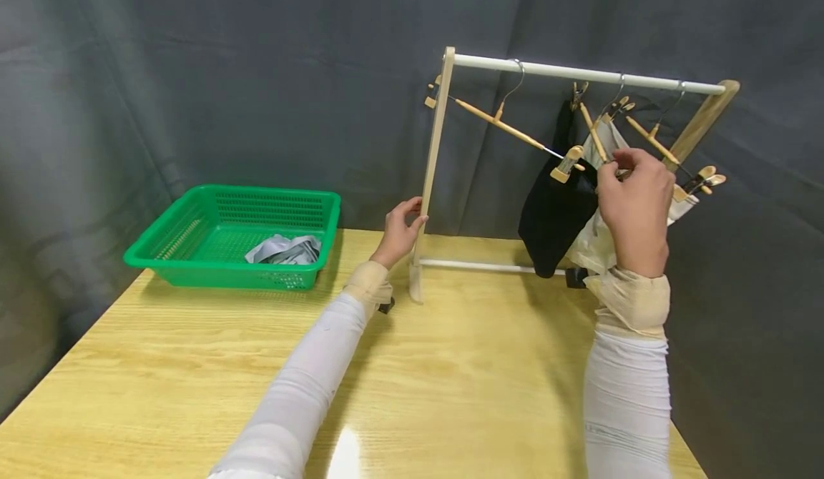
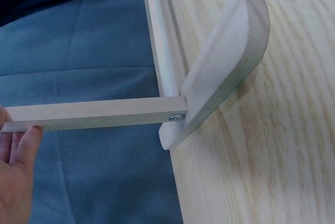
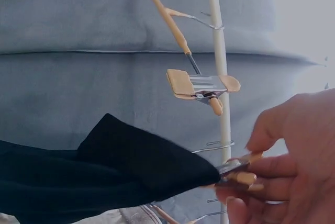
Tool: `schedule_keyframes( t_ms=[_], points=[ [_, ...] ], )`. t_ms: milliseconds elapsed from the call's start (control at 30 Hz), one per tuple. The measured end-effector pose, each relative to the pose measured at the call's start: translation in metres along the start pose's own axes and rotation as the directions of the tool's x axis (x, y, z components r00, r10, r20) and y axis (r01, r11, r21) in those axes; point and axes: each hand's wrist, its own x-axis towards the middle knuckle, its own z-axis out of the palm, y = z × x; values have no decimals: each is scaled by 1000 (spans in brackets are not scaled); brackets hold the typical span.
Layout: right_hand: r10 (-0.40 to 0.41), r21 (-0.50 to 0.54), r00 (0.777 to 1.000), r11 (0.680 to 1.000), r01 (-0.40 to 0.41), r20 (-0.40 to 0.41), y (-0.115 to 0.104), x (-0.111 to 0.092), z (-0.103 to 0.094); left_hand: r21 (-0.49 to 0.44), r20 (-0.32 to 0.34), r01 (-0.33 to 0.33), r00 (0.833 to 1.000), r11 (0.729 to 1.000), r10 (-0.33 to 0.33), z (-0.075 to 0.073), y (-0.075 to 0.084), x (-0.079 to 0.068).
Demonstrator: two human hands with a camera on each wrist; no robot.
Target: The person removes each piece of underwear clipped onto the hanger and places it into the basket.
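Observation:
My left hand (image 1: 400, 234) grips the wooden upright (image 1: 435, 151) of a small hanging rack, thumb on one side and fingers behind. Up at the right, my right hand (image 1: 637, 207) pinches a hanger's clip (image 3: 238, 174) between thumb and fingers. That clip bites the corner of a black garment (image 3: 141, 164), which hangs down below the rail. Just left of it, a bare wooden clip hanger (image 1: 513, 131) hangs from the white top rail (image 1: 579, 73), its near clip (image 3: 204, 85) holding nothing. A whitish garment (image 1: 587, 247) hangs behind the black one, partly hidden.
Another clip hanger (image 1: 653, 139) hangs at the rail's right end. A green plastic basket (image 1: 225, 267) stands on the wooden table (image 1: 193, 364) at the left, with a crumpled grey cloth (image 1: 290, 250) inside. The rack's lower white bar (image 1: 476, 266) runs near the table's back edge, before a dark curtain.

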Motion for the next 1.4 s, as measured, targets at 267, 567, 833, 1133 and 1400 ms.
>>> schedule_keyframes(
  t_ms=[267,567,833,1133,1400],
  points=[
    [31,-178,996,984,-14,88,2,19,8,-6,18,11,1000,1000,-11,-4,0,1],
    [20,-121,998,992,-27,-61,10,22,24,19,22,26,999,999,-26,-6,4,3],
    [-66,-82,991,995,56,-116,13,22,25,15,24,40,999,999,-41,-4,4,3],
    [-55,-41,989,998,50,-140,13,15,13,21,25,55,998,998,-56,-5,2,-1],
    [19,-57,990,998,-27,-138,18,-3,1,11,28,38,999,999,-38,-3,4,0]
  ],
)
